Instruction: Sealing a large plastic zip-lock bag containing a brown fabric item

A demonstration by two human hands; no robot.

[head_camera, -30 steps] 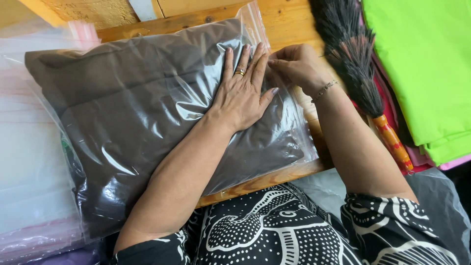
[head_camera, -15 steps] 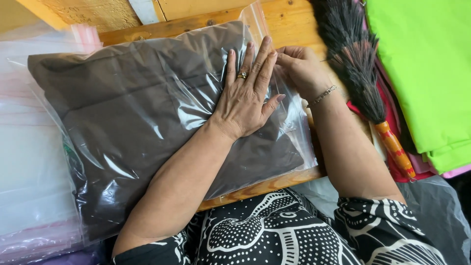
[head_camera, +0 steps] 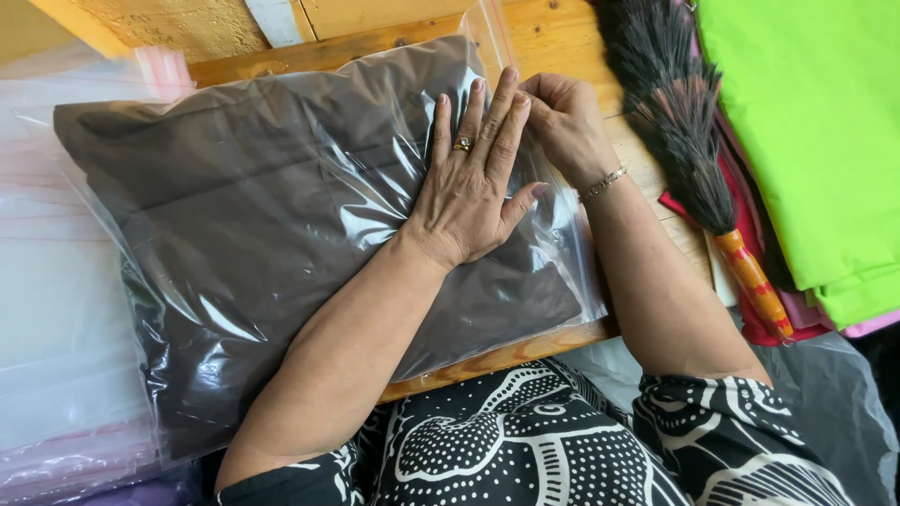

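Left grip flat atop bagged brown cloth.

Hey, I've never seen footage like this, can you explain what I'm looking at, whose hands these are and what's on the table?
This is one picture from a camera worn on a person's head, looking down at their own bare hands. The left hand lies flat on a clear plastic bag holding folded dark brown cloth. The right hand pinches the bag's edge with its fingers. The bag rests on a wooden table. To the right lie a dark brush with an orange handle and bright green fabric.
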